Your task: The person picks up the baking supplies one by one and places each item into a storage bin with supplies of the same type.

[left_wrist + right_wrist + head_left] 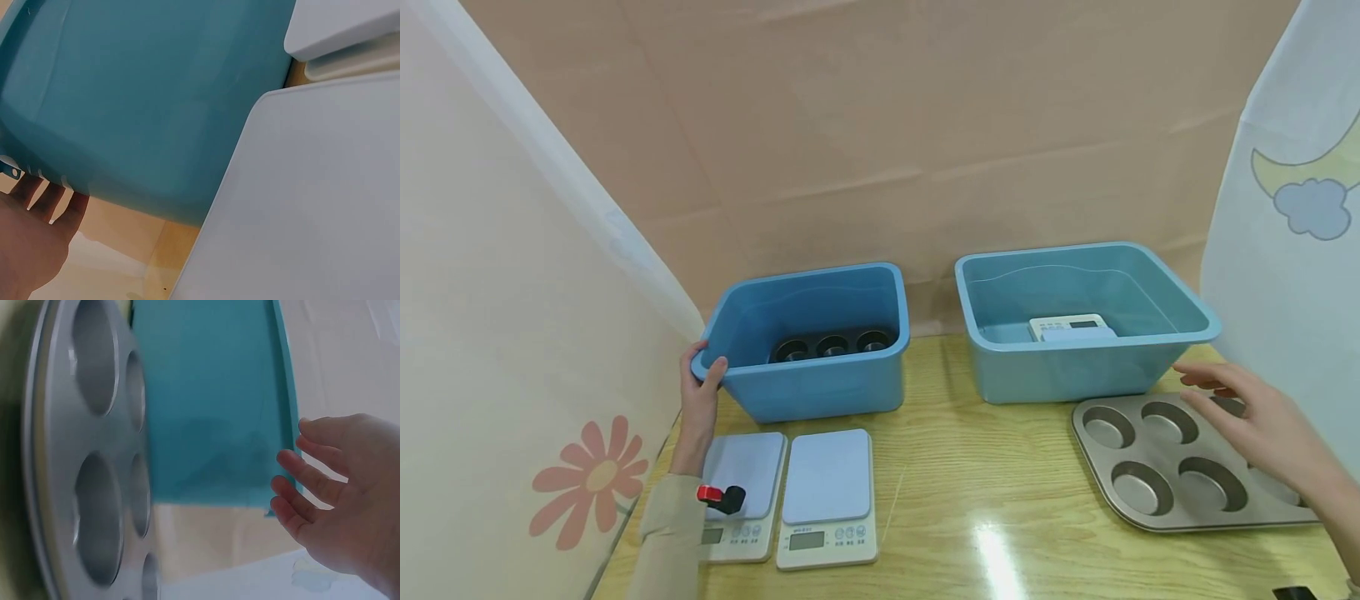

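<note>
Head view shows a wooden counter point(970, 492) walled in by draped cloth. At ten o'clock stands the left blue bin point(816, 392), with a dark muffin tin point(833, 344) lying on its floor. The left hand point(700, 400) grips this bin's near-left corner, thumb hooked over the rim and fingers curled under the lip, a hold that looks meant to steady the bin. In the left wrist view the same fingers point(47, 199) press up against the underside of the rim.

At two o'clock sits the right blue bin point(1075, 375), holding one kitchen scale point(1071, 327) near its back wall. Just in front of it, at four o'clock, a silver muffin tin point(1165, 475) lies flat on the counter, its cups facing up. The right hand point(1255, 425) hovers over the far-right part of this tin, fingers spread and relaxed, holding nothing; whether its fingertips touch the tin cannot be told. The right wrist view shows its fingers point(306, 481) splayed beside the bin's corner, with the tin's cups at the left.

At seven o'clock two more kitchen scales point(790, 496) lie side by side, touching, displays toward the person. The left sleeve point(670, 533) crosses the leftmost one.
</note>
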